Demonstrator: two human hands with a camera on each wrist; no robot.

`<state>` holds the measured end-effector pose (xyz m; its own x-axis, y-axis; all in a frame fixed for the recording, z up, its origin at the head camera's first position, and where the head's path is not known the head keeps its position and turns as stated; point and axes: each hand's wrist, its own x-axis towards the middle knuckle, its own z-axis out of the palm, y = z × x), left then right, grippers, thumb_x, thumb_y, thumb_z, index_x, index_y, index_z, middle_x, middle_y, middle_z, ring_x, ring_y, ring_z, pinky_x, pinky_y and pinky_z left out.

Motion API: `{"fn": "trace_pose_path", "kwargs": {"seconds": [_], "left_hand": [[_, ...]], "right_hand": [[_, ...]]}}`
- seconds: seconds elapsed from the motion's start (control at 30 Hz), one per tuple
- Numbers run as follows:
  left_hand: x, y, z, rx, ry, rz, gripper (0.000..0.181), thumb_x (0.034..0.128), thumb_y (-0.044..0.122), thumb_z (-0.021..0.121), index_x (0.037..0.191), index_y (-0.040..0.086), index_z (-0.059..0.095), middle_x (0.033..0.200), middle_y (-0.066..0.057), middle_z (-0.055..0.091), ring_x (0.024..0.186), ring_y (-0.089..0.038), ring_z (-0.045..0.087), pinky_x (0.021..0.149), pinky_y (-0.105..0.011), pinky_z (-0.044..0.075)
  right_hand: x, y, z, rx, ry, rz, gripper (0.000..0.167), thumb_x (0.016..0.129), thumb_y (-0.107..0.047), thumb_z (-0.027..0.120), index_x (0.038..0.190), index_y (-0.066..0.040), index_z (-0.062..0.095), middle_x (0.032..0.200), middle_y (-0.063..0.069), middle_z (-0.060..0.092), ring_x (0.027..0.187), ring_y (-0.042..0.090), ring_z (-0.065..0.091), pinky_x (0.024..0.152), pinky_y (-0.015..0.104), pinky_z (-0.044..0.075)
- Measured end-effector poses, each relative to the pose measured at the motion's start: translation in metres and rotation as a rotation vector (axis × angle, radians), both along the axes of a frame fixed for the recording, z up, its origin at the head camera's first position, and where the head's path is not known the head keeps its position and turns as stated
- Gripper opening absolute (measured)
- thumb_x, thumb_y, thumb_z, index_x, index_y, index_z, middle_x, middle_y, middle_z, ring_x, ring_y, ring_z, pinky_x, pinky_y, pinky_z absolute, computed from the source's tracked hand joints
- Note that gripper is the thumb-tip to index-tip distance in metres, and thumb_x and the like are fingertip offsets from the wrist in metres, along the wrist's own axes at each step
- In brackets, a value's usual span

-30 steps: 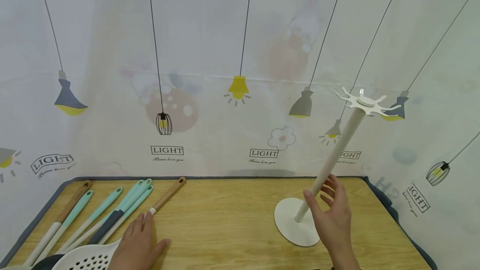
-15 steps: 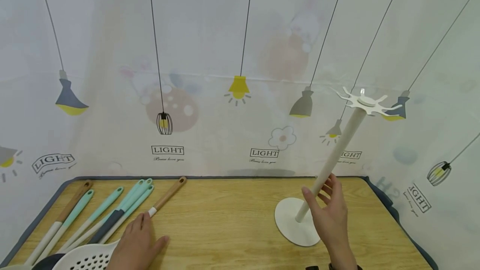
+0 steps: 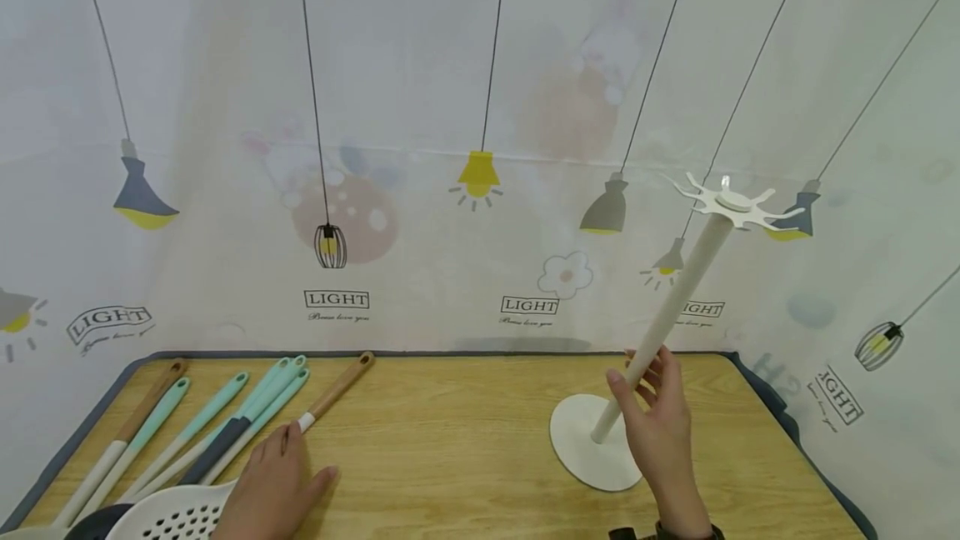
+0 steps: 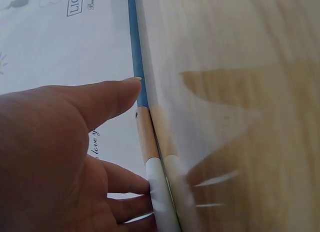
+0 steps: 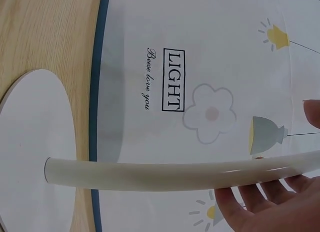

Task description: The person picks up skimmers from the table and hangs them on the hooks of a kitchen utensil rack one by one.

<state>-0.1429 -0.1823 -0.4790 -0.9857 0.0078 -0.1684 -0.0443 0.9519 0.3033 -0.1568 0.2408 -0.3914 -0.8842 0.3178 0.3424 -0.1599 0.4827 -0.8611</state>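
Our right hand (image 3: 662,432) curls round the stand (image 3: 672,307) — prongs (image 3: 705,200) bare; our left hand (image 3: 272,482), thumb spread, touches a wooden-handled utensil (image 3: 341,388) — teal-handled ones (image 3: 282,397) lie alongside.

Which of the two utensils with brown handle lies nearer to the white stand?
The brown-handled utensil touched by the left hand, right of the teal handles; the other brown handle lies at their far left.
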Motion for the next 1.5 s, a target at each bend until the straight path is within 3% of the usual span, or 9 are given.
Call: {"fn": "trace_pose_path", "kwargs": {"seconds": [0.17,0.43,0.7,0.93,1.17,1.4,1.5], "left_hand": [[0.000,0.001,0.001,-0.013,0.024,0.006,0.095,0.0933,0.055,0.065,0.143,-0.020,0.037,0.139,-0.042,0.045,0.128,-0.059,0.044,0.106,-0.066,0.039],[-0.001,0.001,0.003,-0.016,0.041,0.005,0.084,0.0959,0.047,0.066,0.143,-0.018,0.039,0.139,-0.039,0.045,0.128,-0.057,0.043,0.106,-0.066,0.040],[-0.003,-0.001,0.004,-0.015,0.021,-0.010,0.077,0.0988,0.038,0.064,0.146,-0.016,0.037,0.142,-0.038,0.044,0.130,-0.056,0.041,0.108,-0.066,0.038],[-0.001,-0.004,0.007,-0.025,0.116,-0.031,0.060,0.0948,0.025,0.071,0.136,-0.013,0.051,0.126,-0.032,0.054,0.114,-0.046,0.053,0.094,-0.059,0.048],[-0.002,-0.005,0.008,-0.002,0.165,-0.013,0.042,0.0937,0.015,0.070,0.126,-0.009,0.057,0.112,-0.030,0.054,0.099,-0.041,0.054,0.080,-0.054,0.050],[-0.006,-0.007,0.005,-0.045,0.243,0.008,0.024,0.0949,0.006,0.065,0.111,-0.011,0.061,0.093,-0.026,0.053,0.081,-0.035,0.053,0.069,-0.050,0.049],[-0.007,-0.007,0.005,-0.046,0.259,0.010,0.021,0.0946,0.005,0.064,0.108,-0.011,0.060,0.090,-0.024,0.054,0.079,-0.034,0.053,0.069,-0.049,0.048]], "right_hand": [[-0.003,0.001,-0.002,-0.031,0.008,0.013,0.050,0.102,-0.018,0.062,0.147,-0.009,0.041,0.132,0.007,0.059,0.112,-0.006,0.052,0.090,0.002,0.040],[-0.005,0.003,-0.006,-0.052,0.035,0.040,0.046,0.106,-0.021,0.055,0.147,-0.007,0.041,0.131,0.013,0.059,0.112,-0.006,0.053,0.091,0.001,0.041],[-0.008,0.004,-0.007,0.007,0.076,0.029,0.041,0.108,-0.020,0.049,0.147,-0.007,0.043,0.124,0.010,0.060,0.109,-0.007,0.055,0.087,0.002,0.043],[-0.013,0.003,-0.009,-0.031,0.103,0.031,0.033,0.110,-0.020,0.043,0.137,-0.002,0.050,0.103,-0.012,0.060,0.100,-0.002,0.061,0.089,0.011,0.043],[-0.021,0.003,-0.011,-0.113,0.150,0.071,0.032,0.111,-0.021,0.038,0.126,0.005,0.050,0.098,-0.004,0.061,0.095,0.001,0.063,0.090,0.016,0.048],[-0.026,0.001,-0.012,-0.157,0.109,0.072,0.023,0.112,-0.026,0.037,0.114,-0.007,0.051,0.093,0.000,0.057,0.089,0.004,0.063,0.084,0.015,0.053],[-0.028,0.001,-0.013,-0.140,0.122,0.062,0.025,0.112,-0.025,0.036,0.111,-0.004,0.049,0.090,0.002,0.054,0.085,0.006,0.061,0.081,0.016,0.053]]}}
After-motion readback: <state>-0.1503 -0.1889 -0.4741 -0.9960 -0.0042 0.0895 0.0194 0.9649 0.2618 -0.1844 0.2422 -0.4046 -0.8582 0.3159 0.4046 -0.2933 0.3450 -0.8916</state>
